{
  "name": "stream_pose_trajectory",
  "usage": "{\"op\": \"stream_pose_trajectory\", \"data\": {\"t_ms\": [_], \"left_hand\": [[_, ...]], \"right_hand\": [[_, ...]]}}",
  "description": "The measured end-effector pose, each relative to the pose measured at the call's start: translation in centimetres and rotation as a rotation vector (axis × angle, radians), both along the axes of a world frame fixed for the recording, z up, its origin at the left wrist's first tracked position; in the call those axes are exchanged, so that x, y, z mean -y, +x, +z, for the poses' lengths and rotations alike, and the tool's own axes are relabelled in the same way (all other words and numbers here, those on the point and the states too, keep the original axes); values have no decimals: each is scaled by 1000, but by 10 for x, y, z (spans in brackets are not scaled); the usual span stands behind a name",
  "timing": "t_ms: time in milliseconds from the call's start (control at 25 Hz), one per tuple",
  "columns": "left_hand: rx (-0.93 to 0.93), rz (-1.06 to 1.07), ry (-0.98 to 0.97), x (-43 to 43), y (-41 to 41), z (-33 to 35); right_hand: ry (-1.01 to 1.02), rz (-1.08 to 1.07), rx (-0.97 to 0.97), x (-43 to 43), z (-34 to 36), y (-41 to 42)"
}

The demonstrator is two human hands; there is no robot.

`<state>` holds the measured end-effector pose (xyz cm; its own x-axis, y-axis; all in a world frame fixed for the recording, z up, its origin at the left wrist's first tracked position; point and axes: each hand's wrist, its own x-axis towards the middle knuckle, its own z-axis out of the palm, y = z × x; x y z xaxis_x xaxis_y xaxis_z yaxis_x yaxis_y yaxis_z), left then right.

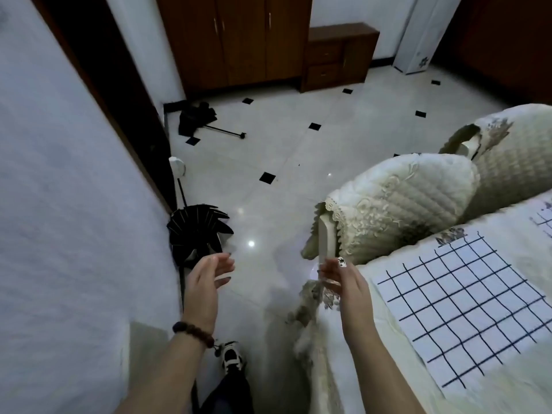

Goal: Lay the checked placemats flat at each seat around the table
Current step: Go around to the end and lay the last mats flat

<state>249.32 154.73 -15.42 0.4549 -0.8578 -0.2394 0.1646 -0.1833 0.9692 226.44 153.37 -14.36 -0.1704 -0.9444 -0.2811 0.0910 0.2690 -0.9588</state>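
On cream tablecloth, checked white placemat lies flat; left hand, right hand released.

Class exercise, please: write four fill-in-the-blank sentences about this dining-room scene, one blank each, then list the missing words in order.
1. The nearest checked placemat lies ____ on the table.
2. The beaded bracelet sits on the ____ wrist.
3. The left hand and right hand both hold ____.
4. The pale floor has small ____ diamond tiles.

Missing words: flat; left; nothing; black.
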Motion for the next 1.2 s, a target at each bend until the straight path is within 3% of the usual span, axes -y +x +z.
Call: {"op": "stream_pose_trajectory", "data": {"t_ms": [520,920,1200], "left_hand": [[-47,-199,-9,243,101,21],[-51,-289,24,419,92,-4],[-28,-463,5,633,9,23]], "right_hand": [[-68,-172,-9,219,18,114],[-103,-384,23,400,8,80],[-127,-539,19,556,25,-1]]}}
